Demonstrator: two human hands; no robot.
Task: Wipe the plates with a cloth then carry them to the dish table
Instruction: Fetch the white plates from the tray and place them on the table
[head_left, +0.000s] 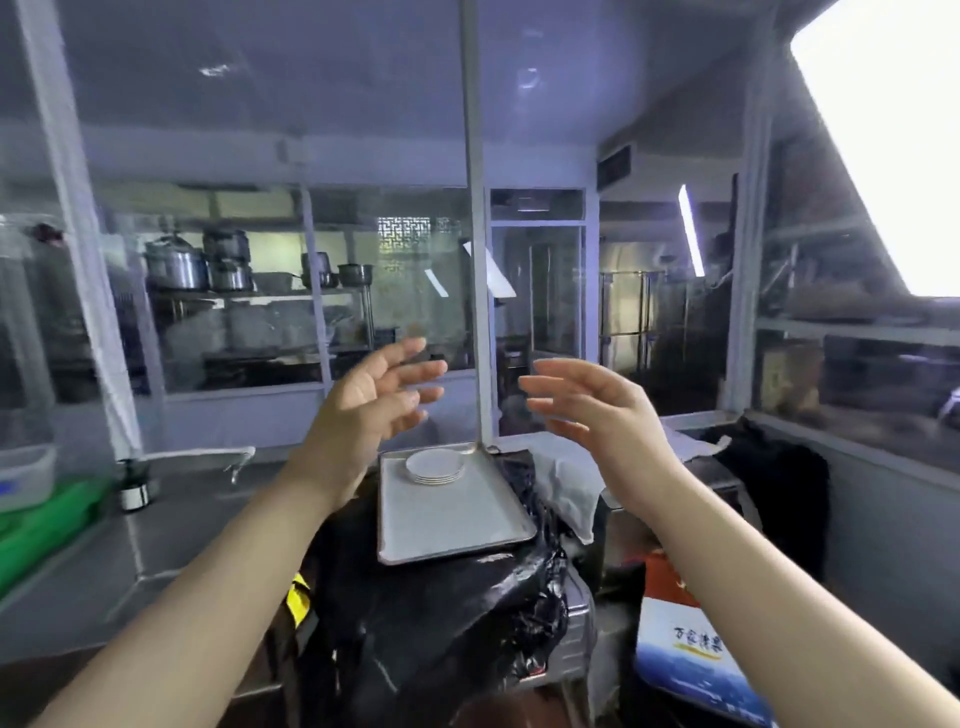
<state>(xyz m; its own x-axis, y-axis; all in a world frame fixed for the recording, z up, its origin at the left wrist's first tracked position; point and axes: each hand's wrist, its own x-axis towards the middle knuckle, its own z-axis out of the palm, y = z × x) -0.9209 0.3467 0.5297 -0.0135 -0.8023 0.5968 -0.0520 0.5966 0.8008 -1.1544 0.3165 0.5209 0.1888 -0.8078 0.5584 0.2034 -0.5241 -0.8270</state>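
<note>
- Both hands are hovering in the air above the work area, palms turned toward each other: the left hand (371, 400) and the right hand (597, 410) are each spreading relaxed fingers, so neither grip is closing on anything.
- The plates (435, 466) are sitting in a short stack at the far end of a metal tray (452, 525), well below and beyond the hands.
- The tray is resting on crumpled black plastic (441, 613), not on a flat tabletop; my judgement is that pressing down while wiping could be rocking the tray and sliding the stack toward its low rim.
- No cloth is showing in either hand. A white sheet (566, 483) is lying just beside the tray on the right; I cannot tell whether it is the cloth or only plastic wrap.
- A thin metal pole (475, 260) is rising right at the tray's far corner, near the stack. Lifting the plates carelessly could be knocking them against it.
- Taking all the plates at once with bare hands is risking a slip, since glazed plates in a stack are likely shifting against each other.
</note>
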